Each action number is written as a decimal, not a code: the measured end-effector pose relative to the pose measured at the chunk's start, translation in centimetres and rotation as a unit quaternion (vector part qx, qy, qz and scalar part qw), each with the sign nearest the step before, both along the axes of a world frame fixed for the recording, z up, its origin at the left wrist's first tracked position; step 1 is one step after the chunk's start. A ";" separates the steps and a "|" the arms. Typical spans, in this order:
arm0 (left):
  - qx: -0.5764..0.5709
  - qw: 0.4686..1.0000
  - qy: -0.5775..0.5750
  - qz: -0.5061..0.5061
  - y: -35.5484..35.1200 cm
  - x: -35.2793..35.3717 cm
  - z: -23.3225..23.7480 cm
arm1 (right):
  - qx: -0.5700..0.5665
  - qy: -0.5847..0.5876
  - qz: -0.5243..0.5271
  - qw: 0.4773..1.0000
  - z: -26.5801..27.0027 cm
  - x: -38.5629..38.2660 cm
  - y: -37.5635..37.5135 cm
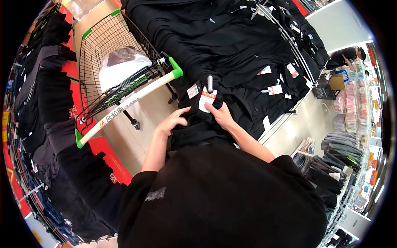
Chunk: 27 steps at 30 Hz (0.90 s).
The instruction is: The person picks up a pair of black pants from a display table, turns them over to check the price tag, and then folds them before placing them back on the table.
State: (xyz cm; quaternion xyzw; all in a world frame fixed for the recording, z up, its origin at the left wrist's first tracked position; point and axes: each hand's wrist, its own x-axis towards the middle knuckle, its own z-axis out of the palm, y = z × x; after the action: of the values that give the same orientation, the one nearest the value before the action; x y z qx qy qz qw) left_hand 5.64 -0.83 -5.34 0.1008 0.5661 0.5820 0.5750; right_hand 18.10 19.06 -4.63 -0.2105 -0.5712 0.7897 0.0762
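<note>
A black garment [197, 130] hangs in front of my body, its exact kind hidden by folds. My right hand [222, 115] is closed on its right side, with the thumb on a white and orange price tag [208, 99]. On the left side, my left hand [173, 122] has curled fingers at the cloth, their tips partly hidden by it. A second white label [193, 91] with printed lines lies just left of the price tag. Above the tag sticks out a grey metal rod end [210, 82].
A shopping cart [130, 101] with green corners and a white bag [122, 70] stands at the left. Black garments [223, 37] with tags fill the rack ahead. More dark clothes [53, 91] hang far left. A person [349, 56] is by the shelves at right.
</note>
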 end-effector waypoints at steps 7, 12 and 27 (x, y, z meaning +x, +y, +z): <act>0.009 0.978 0.206 -0.025 4.0 1.0 5.3 | 0.200 0.027 0.004 0.979 3.4 0.2 0.7; -0.025 0.915 0.389 -0.104 8.9 3.8 3.8 | 0.222 -0.063 -0.039 0.972 1.1 2.6 4.2; 0.167 0.969 0.112 -0.142 12.0 6.5 -0.5 | 0.060 0.017 -0.154 0.986 -0.4 6.9 6.3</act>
State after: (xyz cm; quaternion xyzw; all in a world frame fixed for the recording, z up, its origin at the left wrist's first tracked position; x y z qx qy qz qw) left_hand 12.09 11.15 -5.87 0.3395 0.5010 0.5657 0.5602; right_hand 24.96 25.34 -5.02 -0.2774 -0.5773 0.7360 0.2191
